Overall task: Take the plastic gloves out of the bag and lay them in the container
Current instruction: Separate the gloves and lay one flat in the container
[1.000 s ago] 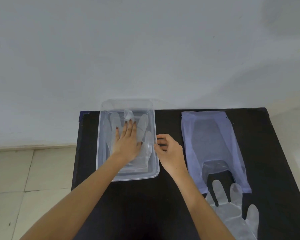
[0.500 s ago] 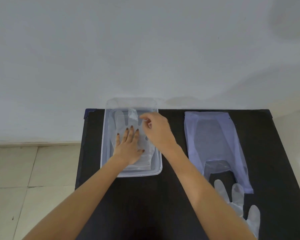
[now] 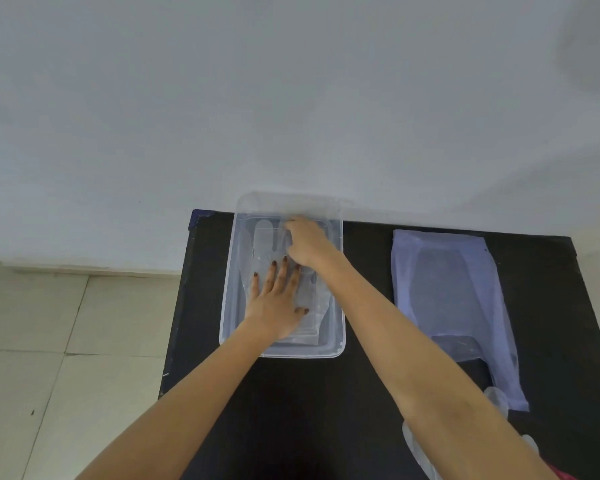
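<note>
A clear plastic container (image 3: 228, 306) stands at the back left of the black table (image 3: 291, 410). Transparent plastic gloves (image 3: 264, 237) lie flat inside it. My left hand (image 3: 278, 299) rests palm down on them with its fingers spread. My right hand (image 3: 305, 244) reaches over to the container's far end, its fingers curled down and pinching the top plastic glove's fingers. The pale purple bag (image 3: 454, 292) lies flat on the right. Another plastic glove (image 3: 417, 448) lies in front of the bag's mouth, mostly hidden by my right forearm.
The table's back edge meets a white wall (image 3: 291, 98). Beige floor tiles (image 3: 49, 341) lie past the table's left edge. Bare black tabletop runs between the container and the bag.
My right hand moved from beside the container's right rim into the container and on to its far end. My left hand stayed pressed on the gloves.
</note>
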Demonstrator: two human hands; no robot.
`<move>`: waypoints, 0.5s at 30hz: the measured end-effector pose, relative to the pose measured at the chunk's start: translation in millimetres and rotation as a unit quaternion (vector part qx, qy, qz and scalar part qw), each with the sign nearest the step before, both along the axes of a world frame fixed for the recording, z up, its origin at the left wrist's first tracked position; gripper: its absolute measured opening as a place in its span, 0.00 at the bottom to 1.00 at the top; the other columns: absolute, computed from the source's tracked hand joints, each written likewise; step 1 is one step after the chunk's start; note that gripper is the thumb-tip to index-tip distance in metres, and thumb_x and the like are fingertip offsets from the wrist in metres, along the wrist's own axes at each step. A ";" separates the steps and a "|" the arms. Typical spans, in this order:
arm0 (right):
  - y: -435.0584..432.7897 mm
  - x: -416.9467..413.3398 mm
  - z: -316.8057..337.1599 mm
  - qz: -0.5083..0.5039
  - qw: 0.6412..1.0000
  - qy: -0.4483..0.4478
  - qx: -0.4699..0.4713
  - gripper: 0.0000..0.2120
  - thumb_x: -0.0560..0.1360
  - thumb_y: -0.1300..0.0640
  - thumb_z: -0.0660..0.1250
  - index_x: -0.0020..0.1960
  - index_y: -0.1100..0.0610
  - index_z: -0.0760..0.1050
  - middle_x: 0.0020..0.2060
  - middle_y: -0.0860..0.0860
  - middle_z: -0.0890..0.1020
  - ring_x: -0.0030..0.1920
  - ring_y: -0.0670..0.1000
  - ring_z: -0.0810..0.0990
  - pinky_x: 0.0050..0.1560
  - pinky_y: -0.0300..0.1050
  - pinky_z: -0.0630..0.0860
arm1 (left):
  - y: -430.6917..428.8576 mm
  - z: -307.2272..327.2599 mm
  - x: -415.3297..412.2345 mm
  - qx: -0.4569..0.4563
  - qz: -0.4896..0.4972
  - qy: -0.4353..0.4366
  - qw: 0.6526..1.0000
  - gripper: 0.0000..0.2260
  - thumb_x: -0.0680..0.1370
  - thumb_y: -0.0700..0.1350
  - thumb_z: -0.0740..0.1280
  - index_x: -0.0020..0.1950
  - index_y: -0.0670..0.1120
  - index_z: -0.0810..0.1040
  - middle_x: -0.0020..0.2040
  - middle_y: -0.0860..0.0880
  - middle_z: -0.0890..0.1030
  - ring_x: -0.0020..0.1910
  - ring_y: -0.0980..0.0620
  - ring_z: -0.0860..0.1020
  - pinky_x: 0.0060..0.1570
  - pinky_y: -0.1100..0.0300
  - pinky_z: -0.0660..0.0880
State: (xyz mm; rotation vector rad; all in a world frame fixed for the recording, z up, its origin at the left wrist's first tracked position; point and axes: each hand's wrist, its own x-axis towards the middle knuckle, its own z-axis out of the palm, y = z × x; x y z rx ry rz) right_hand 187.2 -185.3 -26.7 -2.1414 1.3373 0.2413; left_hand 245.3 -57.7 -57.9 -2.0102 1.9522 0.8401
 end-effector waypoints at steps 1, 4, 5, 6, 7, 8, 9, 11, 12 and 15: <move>0.9 -0.7 0.9 -0.006 1.000 -0.010 -0.004 0.17 0.76 0.66 0.61 0.64 0.62 0.74 0.63 0.59 0.75 0.62 0.62 0.73 0.61 0.57 0.74 | -0.5 -0.6 -0.5 -0.001 0.002 0.000 1.000 0.36 0.80 0.60 0.52 0.75 0.50 0.30 0.77 0.48 0.31 0.75 0.46 0.32 0.73 0.41 0.36; 8.1 -2.9 1.6 -0.023 0.999 -0.033 -0.023 0.18 0.76 0.68 0.61 0.64 0.61 0.73 0.61 0.59 0.76 0.61 0.61 0.73 0.60 0.57 0.75 | -1.0 -4.1 -0.5 -0.006 0.001 -0.006 1.000 0.35 0.80 0.61 0.50 0.76 0.51 0.32 0.77 0.48 0.32 0.75 0.45 0.32 0.72 0.41 0.35; 10.9 -3.3 1.4 -0.014 0.999 -0.030 -0.027 0.17 0.75 0.69 0.61 0.64 0.61 0.73 0.60 0.58 0.77 0.61 0.61 0.73 0.59 0.56 0.75 | -0.6 -4.9 0.1 -0.008 0.000 -0.007 1.000 0.34 0.80 0.61 0.50 0.76 0.52 0.32 0.77 0.48 0.32 0.75 0.45 0.32 0.72 0.40 0.35; 12.9 -3.8 0.6 0.000 0.999 -0.019 -0.034 0.17 0.75 0.69 0.62 0.63 0.60 0.73 0.60 0.58 0.77 0.60 0.61 0.73 0.58 0.56 0.75 | -0.3 -5.2 0.9 -0.011 -0.001 -0.006 1.000 0.34 0.80 0.62 0.50 0.76 0.52 0.33 0.78 0.48 0.33 0.75 0.45 0.32 0.72 0.40 0.36; 14.2 -4.4 0.1 0.015 0.999 -0.006 -0.038 0.18 0.75 0.68 0.62 0.64 0.60 0.72 0.61 0.57 0.77 0.61 0.62 0.73 0.59 0.56 0.75 | -0.1 -5.4 1.6 -0.016 -0.002 -0.003 1.000 0.34 0.80 0.62 0.50 0.77 0.53 0.33 0.78 0.48 0.33 0.75 0.44 0.32 0.73 0.39 0.36; 14.6 -5.6 -0.8 0.022 0.999 0.006 -0.038 0.20 0.75 0.67 0.63 0.66 0.60 0.71 0.64 0.56 0.75 0.62 0.62 0.72 0.61 0.56 0.74 | 0.5 -5.3 1.8 -0.020 -0.001 0.001 1.000 0.34 0.80 0.62 0.50 0.76 0.53 0.33 0.78 0.48 0.33 0.75 0.44 0.32 0.73 0.39 0.36; 14.8 -6.8 -0.1 0.020 0.999 0.011 -0.031 0.22 0.76 0.66 0.63 0.69 0.60 0.68 0.67 0.56 0.73 0.64 0.63 0.70 0.64 0.56 0.72 | 1.1 -5.4 1.9 -0.023 0.001 0.006 1.000 0.34 0.80 0.62 0.50 0.76 0.54 0.33 0.77 0.48 0.33 0.75 0.44 0.32 0.73 0.39 0.36; 15.8 -9.3 6.5 -0.006 1.000 -0.011 -0.009 0.26 0.77 0.68 0.61 0.74 0.60 0.63 0.71 0.56 0.69 0.68 0.63 0.67 0.69 0.56 0.68 | 2.4 -6.1 3.2 -0.030 0.009 0.013 0.999 0.34 0.80 0.63 0.49 0.76 0.54 0.32 0.77 0.48 0.32 0.75 0.44 0.32 0.72 0.40 0.36; 17.6 -11.2 12.0 -0.025 0.999 -0.036 0.000 0.27 0.77 0.69 0.60 0.75 0.60 0.62 0.73 0.56 0.68 0.71 0.62 0.66 0.70 0.54 0.67 | 2.9 -6.5 4.4 -0.034 0.014 0.017 0.999 0.34 0.80 0.63 0.49 0.76 0.54 0.32 0.77 0.48 0.31 0.75 0.44 0.32 0.72 0.40 0.36; 28.1 -22.0 33.3 -0.085 0.990 -0.112 0.027 0.28 0.76 0.71 0.59 0.75 0.59 0.63 0.73 0.56 0.69 0.71 0.57 0.68 0.69 0.50 0.69 | 3.3 -5.0 7.0 -0.048 0.037 0.042 0.997 0.33 0.80 0.62 0.49 0.76 0.54 0.32 0.77 0.47 0.31 0.75 0.43 0.32 0.73 0.40 0.38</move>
